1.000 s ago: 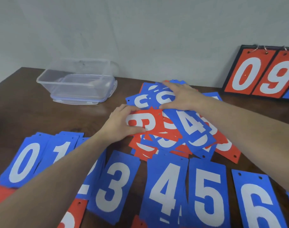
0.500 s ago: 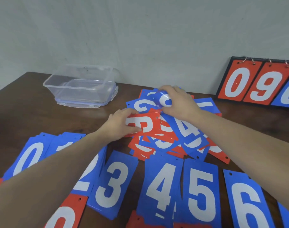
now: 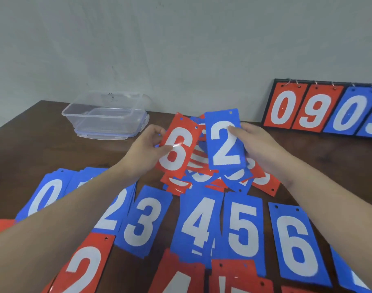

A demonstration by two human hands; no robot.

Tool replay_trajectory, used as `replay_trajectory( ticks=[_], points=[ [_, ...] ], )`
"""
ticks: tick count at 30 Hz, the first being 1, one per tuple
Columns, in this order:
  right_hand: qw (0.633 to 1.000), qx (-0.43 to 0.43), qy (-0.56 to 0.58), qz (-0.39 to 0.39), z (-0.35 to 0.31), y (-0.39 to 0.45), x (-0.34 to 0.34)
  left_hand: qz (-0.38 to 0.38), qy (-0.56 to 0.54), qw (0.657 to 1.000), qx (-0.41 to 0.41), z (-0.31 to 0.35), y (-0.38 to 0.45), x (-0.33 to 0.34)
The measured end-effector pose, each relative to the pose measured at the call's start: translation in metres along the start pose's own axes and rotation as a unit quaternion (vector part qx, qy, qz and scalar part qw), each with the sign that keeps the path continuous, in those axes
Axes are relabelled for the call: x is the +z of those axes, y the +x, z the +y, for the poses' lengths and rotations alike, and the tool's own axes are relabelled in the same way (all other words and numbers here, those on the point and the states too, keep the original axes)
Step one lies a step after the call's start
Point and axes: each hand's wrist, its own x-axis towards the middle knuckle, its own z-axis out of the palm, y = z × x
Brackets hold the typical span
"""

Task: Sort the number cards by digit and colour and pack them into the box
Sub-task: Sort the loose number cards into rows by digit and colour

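Holding each card upright to read it, the left hand (image 3: 146,145) pinches a red rectangular "6" card (image 3: 177,149) while the right hand (image 3: 257,142) grips a blue "2" card (image 3: 225,140). Both hover over the unsorted pile (image 3: 210,176), probably bound for matching rows; the clear plastic box (image 3: 105,118) waits behind-left.

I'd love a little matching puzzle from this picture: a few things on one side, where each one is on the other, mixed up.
Things:
1. red 6 card
2. blue 2 card
3. clear plastic box
4. scoreboard

Places:
A. leaning against the wall, far right
B. held in the left hand
C. on the table, far left, nothing inside
D. held in the right hand

Pairs: 1-B, 2-D, 3-C, 4-A
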Motion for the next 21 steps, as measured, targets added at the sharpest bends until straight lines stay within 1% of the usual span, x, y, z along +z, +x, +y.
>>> replay_trajectory(
  ticks=[3,6,12,16,21],
  points=[
    [0.999,0.008,0.029,-0.023,0.016,-0.029,0.002,-0.019,-0.038,0.999,-0.011,-0.002,-0.024,0.007],
    [0.999,0.011,0.039,-0.035,0.028,-0.054,0.004,-0.027,-0.041,0.999,-0.016,-0.008,-0.045,0.012],
    [0.999,0.023,0.044,-0.02,0.041,-0.083,0.01,-0.014,-0.087,0.995,-0.037,-0.029,-0.083,0.004],
    [0.997,0.026,0.067,-0.019,0.039,-0.096,0.02,0.008,-0.101,0.993,-0.061,-0.041,-0.105,-0.013],
    [0.998,0.013,0.044,-0.05,0.033,-0.107,0.038,0.056,-0.135,0.986,-0.085,-0.052,-0.136,-0.051]
  ],
)
